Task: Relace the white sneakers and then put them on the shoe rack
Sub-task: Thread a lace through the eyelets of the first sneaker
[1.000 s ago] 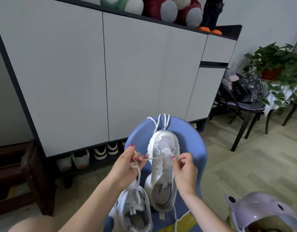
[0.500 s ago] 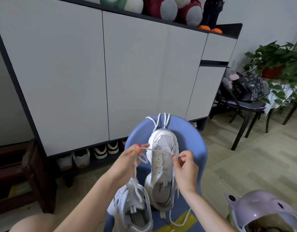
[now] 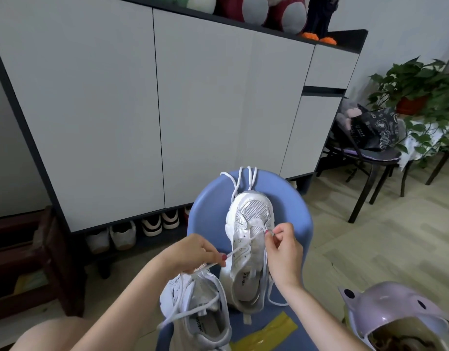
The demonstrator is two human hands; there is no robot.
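Observation:
Two white sneakers lie on a blue stool (image 3: 289,198). The far sneaker (image 3: 248,249) points away from me, with a loose white lace (image 3: 247,177) trailing past its toe. Across its front eyelets runs another white lace (image 3: 241,248). My left hand (image 3: 193,252) pinches one end of that lace at the shoe's left side. At the right eyelets, my right hand (image 3: 284,247) pinches the other end. The near sneaker (image 3: 198,310) lies at the stool's front left, its laces slack.
A tall grey cabinet (image 3: 142,110) stands behind the stool; its open bottom shelf (image 3: 132,231) holds several shoes. A lilac helmet (image 3: 395,312) sits at the lower right. A black chair with a bag (image 3: 370,138) and a potted plant (image 3: 421,92) stand to the right. Dark wooden furniture (image 3: 28,262) is at the left.
My left hand has dropped lower and pulled its lace end down and left. My right hand stays at the shoe's right eyelets.

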